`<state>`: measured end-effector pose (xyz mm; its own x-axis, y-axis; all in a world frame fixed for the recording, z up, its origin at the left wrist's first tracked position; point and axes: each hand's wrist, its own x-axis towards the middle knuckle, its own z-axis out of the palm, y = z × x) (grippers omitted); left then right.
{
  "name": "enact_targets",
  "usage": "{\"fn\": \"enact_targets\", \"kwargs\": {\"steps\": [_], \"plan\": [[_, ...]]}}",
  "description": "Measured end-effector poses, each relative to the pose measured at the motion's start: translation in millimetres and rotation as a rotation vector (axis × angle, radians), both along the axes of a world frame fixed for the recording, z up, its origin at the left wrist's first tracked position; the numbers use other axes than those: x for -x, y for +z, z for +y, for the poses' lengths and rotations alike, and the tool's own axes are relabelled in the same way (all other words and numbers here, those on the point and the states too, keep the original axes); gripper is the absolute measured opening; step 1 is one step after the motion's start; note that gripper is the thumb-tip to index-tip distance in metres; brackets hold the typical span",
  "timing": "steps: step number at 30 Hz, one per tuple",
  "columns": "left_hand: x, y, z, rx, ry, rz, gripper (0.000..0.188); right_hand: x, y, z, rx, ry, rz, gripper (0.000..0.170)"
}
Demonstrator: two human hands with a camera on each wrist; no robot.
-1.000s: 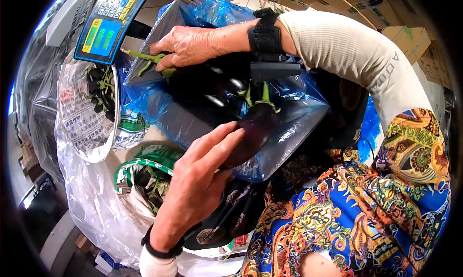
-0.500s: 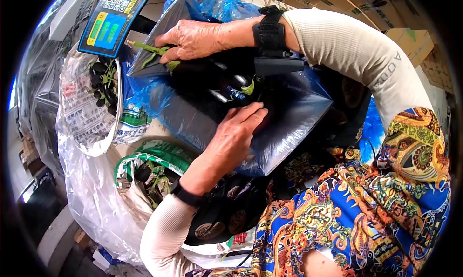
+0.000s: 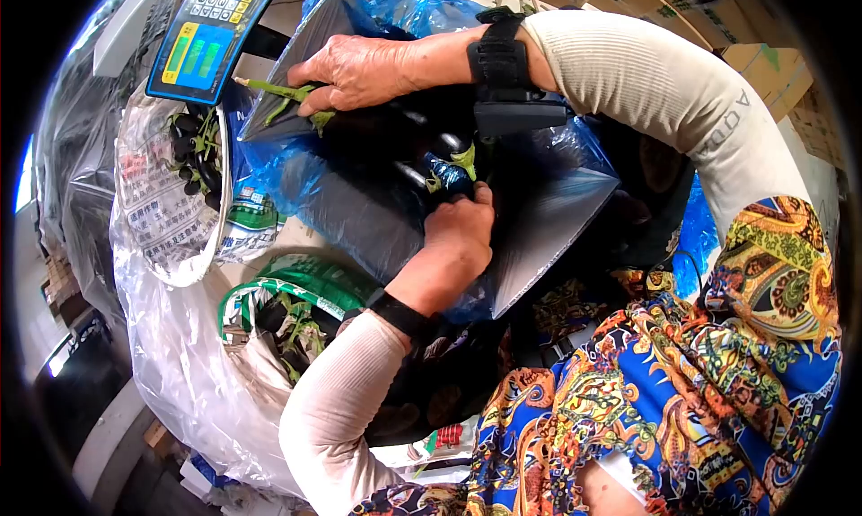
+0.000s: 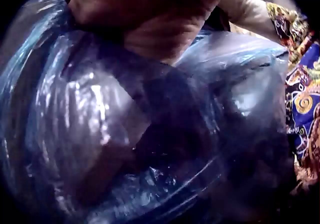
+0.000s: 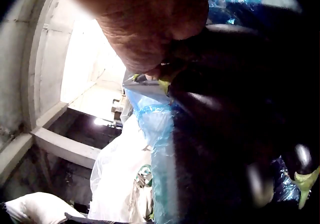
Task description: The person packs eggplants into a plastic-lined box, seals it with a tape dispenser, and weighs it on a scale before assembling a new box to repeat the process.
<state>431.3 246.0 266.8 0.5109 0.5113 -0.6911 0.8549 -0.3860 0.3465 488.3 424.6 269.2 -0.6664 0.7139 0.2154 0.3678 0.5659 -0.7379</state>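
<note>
Several dark purple eggplants (image 3: 449,145) with green calyxes lie in a box (image 3: 561,238) lined with a blue plastic bag (image 3: 310,188). At the upper left end my right hand (image 3: 359,71) grips an eggplant by its stem end, its green stem (image 3: 269,87) poking out past the fingers. In the right wrist view that eggplant (image 5: 205,101) runs dark below the hand. My left hand (image 3: 458,233) reaches over the near side into the box, knuckles bent beside the eggplants; I cannot tell whether it holds one. In the left wrist view its fingers are hidden behind the blue plastic (image 4: 100,104).
A scale display (image 3: 202,44) with a keypad stands at the upper left. Below it a white printed sack (image 3: 153,211) holds small eggplants (image 3: 199,161). A green-edged bag (image 3: 296,287) with more stems sits nearer. Cardboard boxes (image 3: 763,76) stand at the upper right.
My left hand has carried a large eggplant down into the box and moved right and forward, its fingers now bent. The right hand has stayed at the stem end.
</note>
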Motion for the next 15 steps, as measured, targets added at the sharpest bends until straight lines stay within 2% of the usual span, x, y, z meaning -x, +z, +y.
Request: {"fn": "enact_targets", "kwargs": {"steps": [4, 7, 11, 12, 15], "plan": [[-2, -3, 13, 0.254, 0.208, -0.011, 0.076, 3, -1, 2, 0.002, 0.003, -0.03, 0.037], [-2, -10, 18, 0.275, 0.147, 0.007, 0.076, -1, 4, 2, 0.038, -0.003, -0.037, 0.038], [29, -30, 22, 0.377, 0.221, -0.409, 0.071, 0, 4, 2, 0.022, 0.005, -0.04, 0.038], [26, -9, 34, 0.545, 0.249, -0.467, 0.07, 0, 5, 3, 0.025, 0.006, -0.051, 0.038], [28, -38, 29, 0.389, 0.142, -0.413, 0.067, -1, 7, 2, 0.032, -0.001, -0.036, 0.036]]}}
